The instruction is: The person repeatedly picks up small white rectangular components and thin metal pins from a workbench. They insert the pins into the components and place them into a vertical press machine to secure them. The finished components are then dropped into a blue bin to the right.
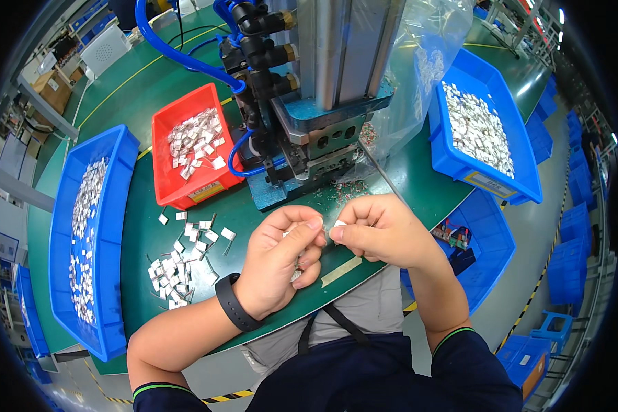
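My left hand [281, 257], with a dark band on the wrist, is closed. Thumb and forefinger are pressed together, and white bits of small block-shaped parts show between its curled fingers. Close beside it, my right hand [384, 230] pinches a small white part [339, 223] between thumb and forefinger. Both hands are above the green table's [254, 192] near edge. Left of them lies a loose pile of small white rectangular parts with thin wire leads [175, 275]. Just beyond my hands stands a press-like machine [329, 141] with a metal column, blue base and blue air hoses.
White parts fill a red bin [159, 147] beside the machine, a long blue bin [110, 261] at left and another blue bin [453, 154] at right. A thin metal rod [383, 172] slants from the machine toward my right hand. Clear plastic sheeting [419, 89] hangs behind. Clippings [350, 191] litter the machine's foot.
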The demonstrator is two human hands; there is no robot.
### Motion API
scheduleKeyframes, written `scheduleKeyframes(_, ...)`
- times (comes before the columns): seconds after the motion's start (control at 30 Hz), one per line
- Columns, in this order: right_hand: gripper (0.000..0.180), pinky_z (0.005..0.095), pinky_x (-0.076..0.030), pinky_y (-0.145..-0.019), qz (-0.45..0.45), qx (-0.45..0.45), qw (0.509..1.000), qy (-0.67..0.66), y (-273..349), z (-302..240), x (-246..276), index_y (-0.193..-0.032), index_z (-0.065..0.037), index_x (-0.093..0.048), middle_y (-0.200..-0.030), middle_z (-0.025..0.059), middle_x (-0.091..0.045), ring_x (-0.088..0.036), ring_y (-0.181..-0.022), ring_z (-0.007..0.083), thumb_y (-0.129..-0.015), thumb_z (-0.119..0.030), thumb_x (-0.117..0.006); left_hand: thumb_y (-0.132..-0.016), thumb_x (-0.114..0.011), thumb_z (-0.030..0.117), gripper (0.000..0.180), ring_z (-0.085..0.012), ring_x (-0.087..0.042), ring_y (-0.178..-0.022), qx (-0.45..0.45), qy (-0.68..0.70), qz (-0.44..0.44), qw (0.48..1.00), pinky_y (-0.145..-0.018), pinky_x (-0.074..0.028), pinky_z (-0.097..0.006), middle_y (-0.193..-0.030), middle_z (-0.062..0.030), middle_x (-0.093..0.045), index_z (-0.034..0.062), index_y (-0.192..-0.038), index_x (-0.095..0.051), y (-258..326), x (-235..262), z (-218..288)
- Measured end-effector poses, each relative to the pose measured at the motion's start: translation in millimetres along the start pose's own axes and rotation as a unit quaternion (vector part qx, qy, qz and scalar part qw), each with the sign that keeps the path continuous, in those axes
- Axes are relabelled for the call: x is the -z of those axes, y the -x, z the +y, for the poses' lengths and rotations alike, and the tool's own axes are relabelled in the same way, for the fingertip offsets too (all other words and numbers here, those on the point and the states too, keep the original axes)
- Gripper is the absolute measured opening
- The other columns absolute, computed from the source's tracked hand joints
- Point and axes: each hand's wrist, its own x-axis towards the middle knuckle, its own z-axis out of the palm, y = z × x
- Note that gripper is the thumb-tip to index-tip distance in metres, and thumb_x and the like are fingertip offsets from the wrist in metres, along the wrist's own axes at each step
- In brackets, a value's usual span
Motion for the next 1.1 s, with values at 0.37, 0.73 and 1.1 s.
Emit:
scheduleKeyframes(0.37,0.018,0.019,-0.021,-0.037,0.108,0.064,0.983,-0.133,-9.5,2.1,-2.3,-0.08,-0.001,-0.061,-0.057,-0.0005,-0.051,-0.035,-0.042,0.0009,-0.088,-0.016,-0.065,-0.095,-0.052,0.014,0.013,-0.0091,-0.039,-0.052,0.009,0.019,-0.009,1.0,-0.037,-0.029,-0.022,-0.079,-0.0067,-0.056,0.0079,-0.107,-0.054,-0.6,1.2,1.3)
scheduleKeyframes(0.73,0.019,0.0207,-0.019,-0.034,0.136,0.07,0.973,-0.171,-33.5,-6.8,6.0,-0.079,0.002,-0.059,-0.057,0.0009,-0.05,-0.033,-0.039,0.0018,-0.086,-0.014,-0.065,-0.095,-0.048,0.011,0.043,-0.0086,-0.038,-0.052,-0.003,0.002,-0.003,1.0,-0.038,-0.029,-0.022,-0.078,-0.006,-0.053,0.0208,-0.135,-0.039,2.1,-5.4,4.8)
scheduleKeyframes(1.1,0.018,0.0207,-0.018,-0.034,0.138,0.074,0.972,-0.176,-35.8,-5.3,5.6,-0.08,0.003,-0.059,-0.057,0.0003,-0.049,-0.032,-0.038,0.0015,-0.086,-0.014,-0.064,-0.094,-0.045,0.007,0.069,-0.0094,-0.038,-0.051,-0.01,-0.023,-0.028,0.999,-0.039,-0.03,-0.022,-0.081,-0.0075,-0.052,0.0346,-0.149,-0.014,2.5,-5.4,7.5)
